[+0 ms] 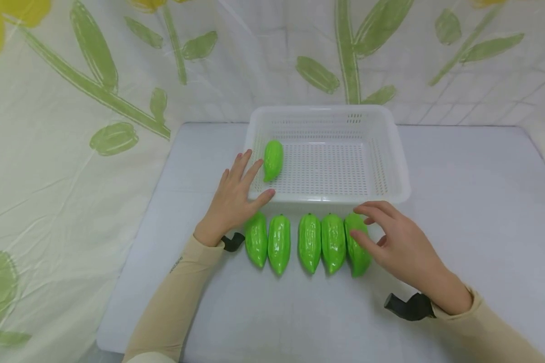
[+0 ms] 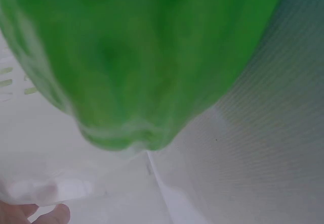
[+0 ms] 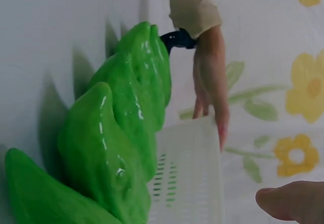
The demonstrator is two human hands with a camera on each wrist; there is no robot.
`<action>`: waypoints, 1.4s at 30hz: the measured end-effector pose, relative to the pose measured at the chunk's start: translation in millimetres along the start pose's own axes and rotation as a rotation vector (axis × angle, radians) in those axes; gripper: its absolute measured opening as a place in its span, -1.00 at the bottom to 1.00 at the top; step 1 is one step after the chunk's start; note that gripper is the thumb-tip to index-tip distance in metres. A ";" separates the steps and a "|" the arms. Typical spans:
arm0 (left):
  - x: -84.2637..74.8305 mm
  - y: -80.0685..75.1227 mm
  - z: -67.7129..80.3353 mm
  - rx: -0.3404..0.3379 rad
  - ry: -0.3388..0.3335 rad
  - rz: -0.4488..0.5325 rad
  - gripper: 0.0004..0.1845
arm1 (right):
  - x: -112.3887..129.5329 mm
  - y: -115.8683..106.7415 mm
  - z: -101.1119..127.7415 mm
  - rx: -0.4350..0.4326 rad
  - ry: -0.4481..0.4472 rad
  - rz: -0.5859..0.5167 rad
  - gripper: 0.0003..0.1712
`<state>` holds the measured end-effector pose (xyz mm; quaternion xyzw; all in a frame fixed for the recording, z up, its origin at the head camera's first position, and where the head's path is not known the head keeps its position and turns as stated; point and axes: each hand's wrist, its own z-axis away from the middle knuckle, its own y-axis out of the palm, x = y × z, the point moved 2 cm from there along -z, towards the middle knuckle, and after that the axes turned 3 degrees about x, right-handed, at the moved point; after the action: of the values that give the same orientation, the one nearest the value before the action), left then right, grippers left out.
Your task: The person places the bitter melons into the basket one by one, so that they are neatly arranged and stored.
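A white perforated basket (image 1: 399, 166) stands at the back of the table, with one green bitter gourd (image 1: 273, 159) lying at its left side. Several more green gourds (image 1: 310, 242) lie side by side in front of it. My left hand (image 1: 256, 181) rests with straight fingers on the basket's front left corner. My right hand (image 1: 368, 222) hovers over the rightmost gourd (image 1: 358, 254), thumb touching its side, fingers spread and not closed round it. The left wrist view is filled by a blurred gourd (image 2: 142, 57). The right wrist view shows the row of gourds (image 3: 101, 148) and the basket (image 3: 187, 173).
The pale grey table (image 1: 458, 201) has bare surface to the right of and in front of the gourds. A white cloth with green leaf prints (image 1: 95, 101) hangs behind and drapes down the left side, past the table's left edge.
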<state>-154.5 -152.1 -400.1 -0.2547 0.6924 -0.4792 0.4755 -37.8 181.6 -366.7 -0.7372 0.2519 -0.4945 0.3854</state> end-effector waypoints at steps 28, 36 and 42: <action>1.9 1.4 -0.2 -0.017 0.007 0.000 -0.08 | -33.6 39.4 0.2 0.182 0.061 -0.002 -0.36; 1.4 0.2 -0.1 -0.016 0.004 0.004 -0.11 | -36.4 40.1 0.0 0.181 0.075 -0.026 -0.36; 0.7 1.0 -0.2 -0.009 0.000 0.005 -0.09 | -39.6 40.8 0.4 0.155 0.061 -0.015 -0.37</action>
<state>-154.9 -152.1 -401.3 -0.2550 0.6953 -0.4748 0.4755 -52.2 188.1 -421.3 -0.6914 0.2190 -0.5377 0.4300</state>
